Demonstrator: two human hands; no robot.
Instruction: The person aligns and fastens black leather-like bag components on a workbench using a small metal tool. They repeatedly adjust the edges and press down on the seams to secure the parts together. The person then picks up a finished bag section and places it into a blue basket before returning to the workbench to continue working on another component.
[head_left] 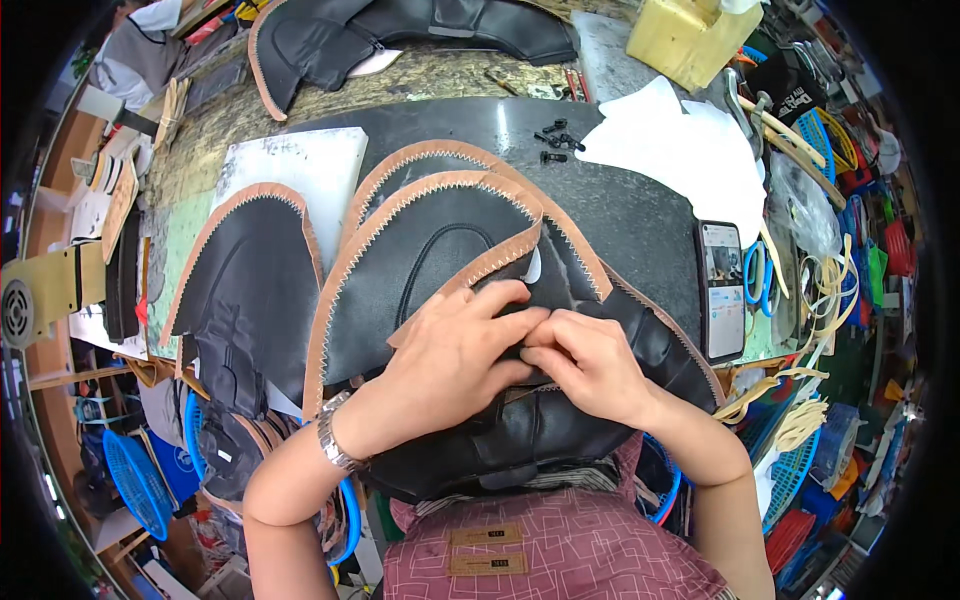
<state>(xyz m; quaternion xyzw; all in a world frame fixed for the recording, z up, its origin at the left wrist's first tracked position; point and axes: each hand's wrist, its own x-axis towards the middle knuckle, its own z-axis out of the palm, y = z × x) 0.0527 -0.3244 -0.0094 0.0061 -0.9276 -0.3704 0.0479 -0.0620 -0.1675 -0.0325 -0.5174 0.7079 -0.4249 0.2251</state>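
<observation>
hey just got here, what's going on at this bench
A person's bare hands meet over a black piece with brown, zigzag-stitched edging. The left hand lies across it, fingers curled toward the right hand; what they may be pinching is hidden. Another brown-edged piece lies to the left, and a phone to the right.

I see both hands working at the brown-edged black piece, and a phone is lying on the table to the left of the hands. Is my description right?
Not entirely: the head view shows the phone lying on the table to the right of the hands. The left hand and right hand are indeed working at the brown-edged black piece.
</observation>
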